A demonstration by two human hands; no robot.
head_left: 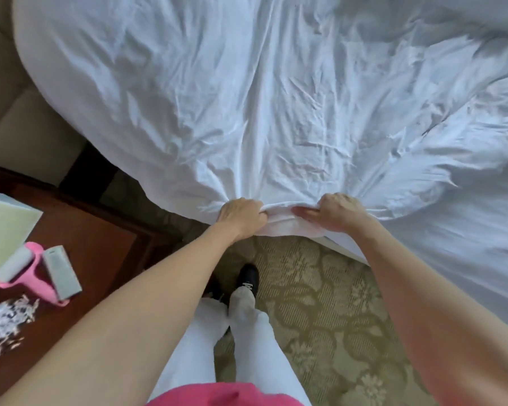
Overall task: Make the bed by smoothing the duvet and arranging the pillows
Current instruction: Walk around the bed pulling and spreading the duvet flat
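A white, heavily wrinkled duvet (261,92) covers the bed and fills the upper part of the head view. Its near edge bunches at the bed's side. My left hand (241,216) grips that edge in a closed fist. My right hand (332,212) grips the same edge a short way to the right, fingers curled over the fold. Creases fan out from both hands across the fabric. A flatter white sheet (467,244) shows at the right. No pillows are in view.
A dark wooden nightstand (100,244) stands at the left with a pink lint roller (33,271), a grey remote (60,272) and a pale green pad (3,232). A beige upholstered headboard (15,130) lies beyond it. Patterned carpet (320,303) is underfoot.
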